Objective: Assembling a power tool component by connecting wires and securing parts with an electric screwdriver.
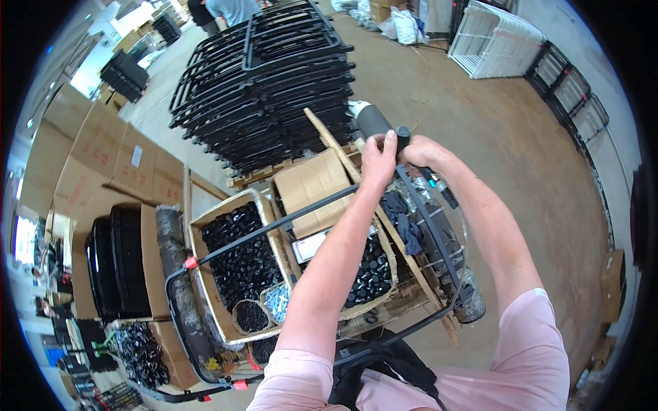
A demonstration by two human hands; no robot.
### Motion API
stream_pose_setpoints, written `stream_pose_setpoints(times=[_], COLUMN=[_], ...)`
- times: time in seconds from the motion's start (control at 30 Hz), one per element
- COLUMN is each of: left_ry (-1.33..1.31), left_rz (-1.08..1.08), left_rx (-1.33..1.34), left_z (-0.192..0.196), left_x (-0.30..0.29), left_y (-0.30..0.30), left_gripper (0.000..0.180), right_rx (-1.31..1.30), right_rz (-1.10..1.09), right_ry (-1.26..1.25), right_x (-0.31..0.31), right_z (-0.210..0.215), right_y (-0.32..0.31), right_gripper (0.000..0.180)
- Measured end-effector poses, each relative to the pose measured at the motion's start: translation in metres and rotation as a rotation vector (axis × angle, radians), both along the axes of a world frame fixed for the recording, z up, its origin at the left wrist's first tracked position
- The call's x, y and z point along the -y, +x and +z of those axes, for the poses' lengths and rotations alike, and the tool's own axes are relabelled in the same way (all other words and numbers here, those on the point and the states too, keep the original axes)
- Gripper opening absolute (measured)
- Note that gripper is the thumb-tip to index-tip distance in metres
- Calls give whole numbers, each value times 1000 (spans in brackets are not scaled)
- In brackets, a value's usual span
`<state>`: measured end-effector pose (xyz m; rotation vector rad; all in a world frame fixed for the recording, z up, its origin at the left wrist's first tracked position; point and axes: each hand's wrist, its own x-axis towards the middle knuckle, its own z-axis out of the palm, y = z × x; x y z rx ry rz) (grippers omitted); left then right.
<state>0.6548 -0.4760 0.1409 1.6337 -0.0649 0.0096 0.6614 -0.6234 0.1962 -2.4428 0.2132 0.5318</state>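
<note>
Both arms reach forward over a black tubular metal frame [322,203] with red pieces at its near and left parts. My left hand [379,163] is closed round the frame's far corner, thumb up. Beside it, my right hand [423,152] is closed on a black tool [439,183] with a teal ring, its kind unclear; a thin hose seems to run from it. A dark rounded end [403,133] sticks up between the hands. Under the frame are boxes of small black parts [236,236] and black caps [370,274], with a smaller container of blue-and-white pieces [277,301].
A tall stack of black metal frames [267,82] stands ahead. Wrapped rolls [179,274] lie at left and right, near a wooden strip [411,264]. Cartons [116,157] line the left. White racks [493,42] lean by the right wall. People [226,8] stand far off.
</note>
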Motion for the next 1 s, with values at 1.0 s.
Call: stream_pose_setpoints(times=[1.0], left_ry=[39], left_rz=[383], left_rx=[-551], left_z=[-82], left_x=[-575], left_y=[-346], left_gripper=[69], right_rx=[375], right_rz=[850], right_ry=[-92], right_x=[-556], right_z=[-74], right_y=[-331], right_gripper=[87])
